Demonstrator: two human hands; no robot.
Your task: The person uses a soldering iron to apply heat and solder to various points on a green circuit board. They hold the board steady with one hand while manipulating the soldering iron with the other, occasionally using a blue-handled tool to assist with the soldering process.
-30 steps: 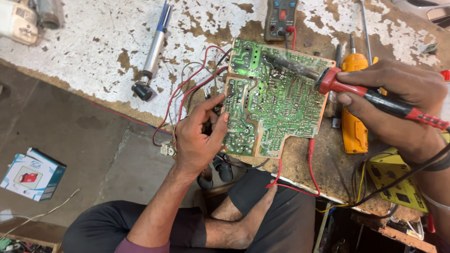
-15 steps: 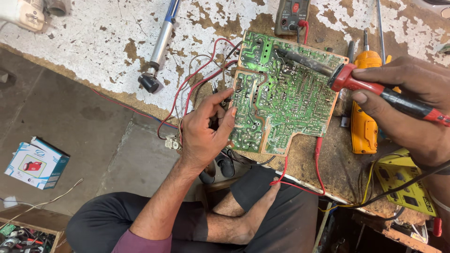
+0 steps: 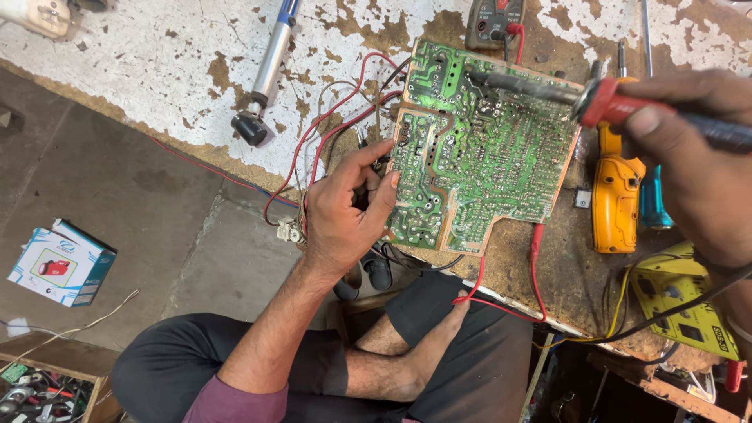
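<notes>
The green board [image 3: 478,149] lies solder side up on the worn worktop [image 3: 157,70], right of centre, with red wires [image 3: 329,117] trailing off its edge at nine o'clock. The left hand [image 3: 345,211] is clamped on that edge, thumb over the top and fingers curled beneath, so its grip is closed on the board. The right hand [image 3: 689,157], at three o'clock, is wrapped shut round the red handle of the soldering iron [image 3: 564,94], whose dark tip sits on the board near its twelve o'clock edge.

To my eye the step is heating a joint up there. Doing it well means keeping the left hand pressing firmly so the board cannot rock, and resting the right wrist on something rather than floating. The tip should meet pad and lead together, flat side down, and lift straight off once the solder flows, since the neighbouring tracks look closely packed and could bridge. The iron's cable, hanging at four o'clock, should stay slack.

A yellow tool [image 3: 615,204] lies just beside the board at three o'clock, a meter [image 3: 493,23] at twelve, and a blue-handled pump [image 3: 270,70] well apart at ten.
</notes>
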